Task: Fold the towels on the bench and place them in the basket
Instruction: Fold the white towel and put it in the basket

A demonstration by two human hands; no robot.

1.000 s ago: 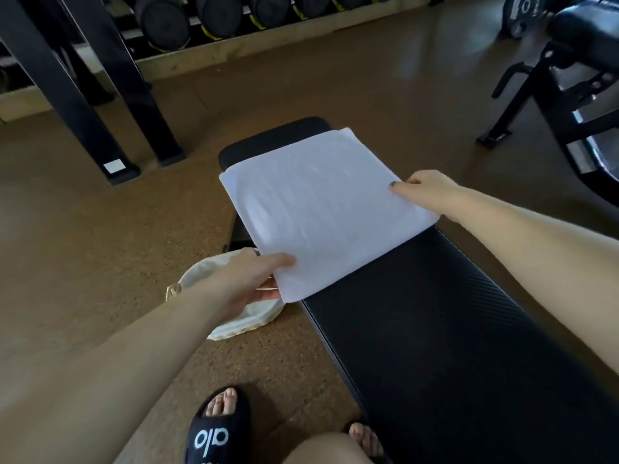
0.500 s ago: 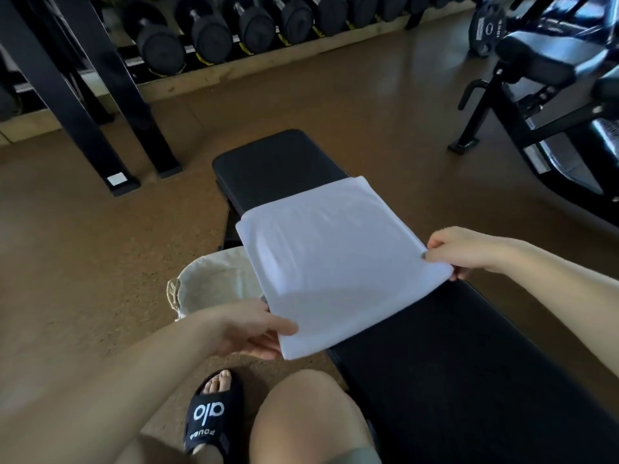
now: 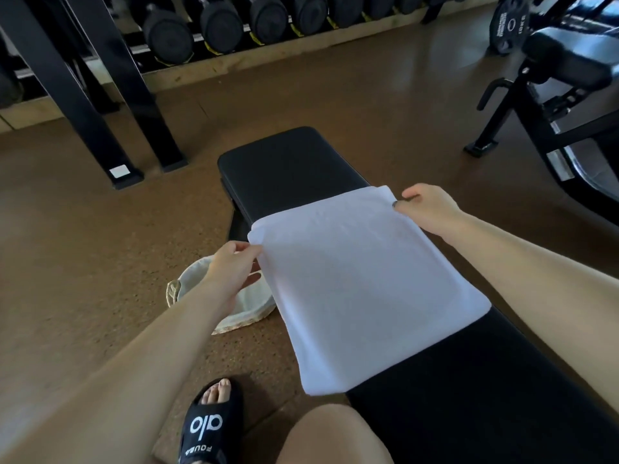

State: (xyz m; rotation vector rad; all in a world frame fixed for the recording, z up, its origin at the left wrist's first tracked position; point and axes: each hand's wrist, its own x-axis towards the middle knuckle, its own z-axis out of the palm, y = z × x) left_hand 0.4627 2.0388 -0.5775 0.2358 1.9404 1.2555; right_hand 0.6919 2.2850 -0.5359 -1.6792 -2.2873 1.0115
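Note:
A white towel (image 3: 361, 283), folded into a rough square, lies across the black padded bench (image 3: 284, 165) and overhangs its left side. My left hand (image 3: 231, 266) pinches the towel's far left corner. My right hand (image 3: 428, 209) grips its far right corner. A pale woven basket (image 3: 181, 289) sits on the floor left of the bench, partly hidden under my left forearm and the towel.
A dumbbell rack (image 3: 234, 25) runs along the back wall. Black rack uprights (image 3: 83, 105) stand at the left. Another exercise machine (image 3: 552, 95) stands at the right. My foot in a black slide sandal (image 3: 211, 423) and my knee (image 3: 335, 437) are near the bottom, on brown floor.
Both hands let go of the near corners and moved to the towel's far corners. The towel sits nearer to me on the bench than a second ago.

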